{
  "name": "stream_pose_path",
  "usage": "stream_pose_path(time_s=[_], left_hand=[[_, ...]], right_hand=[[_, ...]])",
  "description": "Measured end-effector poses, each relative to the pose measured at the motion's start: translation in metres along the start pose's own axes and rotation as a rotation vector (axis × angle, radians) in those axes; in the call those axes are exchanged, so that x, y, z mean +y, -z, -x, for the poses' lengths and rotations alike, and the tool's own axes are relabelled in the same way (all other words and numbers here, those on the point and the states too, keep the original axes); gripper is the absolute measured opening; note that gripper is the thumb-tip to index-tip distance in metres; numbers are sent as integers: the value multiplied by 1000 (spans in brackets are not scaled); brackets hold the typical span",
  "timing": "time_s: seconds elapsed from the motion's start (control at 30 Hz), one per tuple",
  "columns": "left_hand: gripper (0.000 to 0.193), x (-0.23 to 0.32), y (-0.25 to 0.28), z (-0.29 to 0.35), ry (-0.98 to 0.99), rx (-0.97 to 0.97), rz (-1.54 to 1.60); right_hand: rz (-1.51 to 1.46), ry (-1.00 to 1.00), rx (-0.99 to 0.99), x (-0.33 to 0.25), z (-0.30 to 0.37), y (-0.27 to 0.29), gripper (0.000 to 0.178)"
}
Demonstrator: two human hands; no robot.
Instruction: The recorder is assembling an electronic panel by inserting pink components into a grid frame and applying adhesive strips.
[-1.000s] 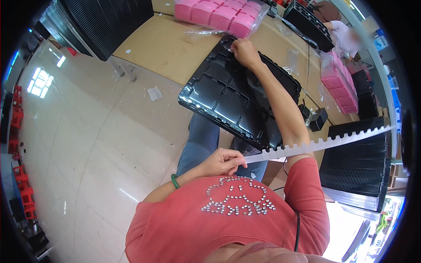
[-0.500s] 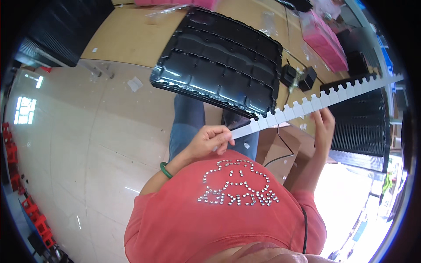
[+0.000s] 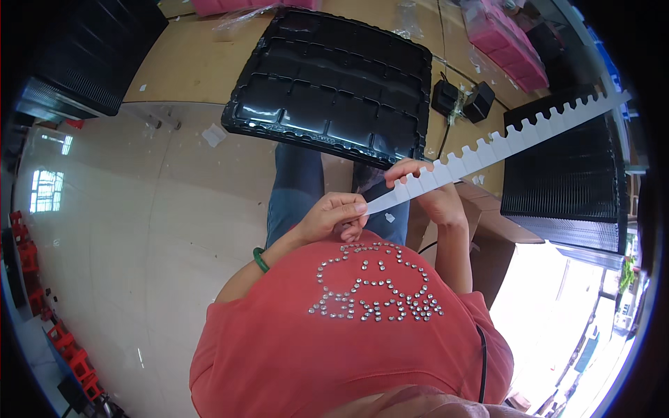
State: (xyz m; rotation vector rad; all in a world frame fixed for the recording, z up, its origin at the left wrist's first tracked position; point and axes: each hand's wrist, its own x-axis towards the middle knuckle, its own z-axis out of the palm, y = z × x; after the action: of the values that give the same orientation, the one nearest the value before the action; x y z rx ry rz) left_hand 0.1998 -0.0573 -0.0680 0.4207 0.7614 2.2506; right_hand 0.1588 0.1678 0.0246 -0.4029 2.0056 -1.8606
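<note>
My left hand (image 3: 334, 216) pinches the near end of a long white strip (image 3: 488, 153) with a row of notches along its upper edge. The strip slants up and away to the right. Behind its near part is my right hand (image 3: 440, 202), its fingers slightly bent and apart, pointing left. The strip covers part of that hand, so I cannot tell whether it touches the strip. Just beyond both hands, a black moulded plastic tray (image 3: 331, 87) lies tilted over the table's near edge.
Stacks of black ribbed trays stand at left (image 3: 87, 56) and right (image 3: 564, 174). Two black adapters (image 3: 463, 99) and a pink bundle (image 3: 505, 45) are on the wooden table (image 3: 178, 73). A cardboard box (image 3: 498, 233) sits below, right of my legs. White scraps dot the floor.
My right hand has moved left, from below the strip's middle to behind its near part. My left hand keeps its hold on the end. The whole view has shifted slightly.
</note>
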Motion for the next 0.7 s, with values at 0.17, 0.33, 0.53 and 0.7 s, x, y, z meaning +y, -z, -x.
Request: stream_pose_path(time_s=[0.17,0.33,0.53,0.7], left_hand=[[29,5,2,12,-95,60,-2],[28,17,7,28,-205,162,-100],[29,21,8,43,-191,219,-134],[29,27,10,45,-212,217,-158]], right_hand=[[4,-43,53,9,-14,8,6],[372,47,177,-32,-69,8,11],[783,475,-104,-40,-204,-90,18],[1124,676,-174,-11,-265,-115,16]])
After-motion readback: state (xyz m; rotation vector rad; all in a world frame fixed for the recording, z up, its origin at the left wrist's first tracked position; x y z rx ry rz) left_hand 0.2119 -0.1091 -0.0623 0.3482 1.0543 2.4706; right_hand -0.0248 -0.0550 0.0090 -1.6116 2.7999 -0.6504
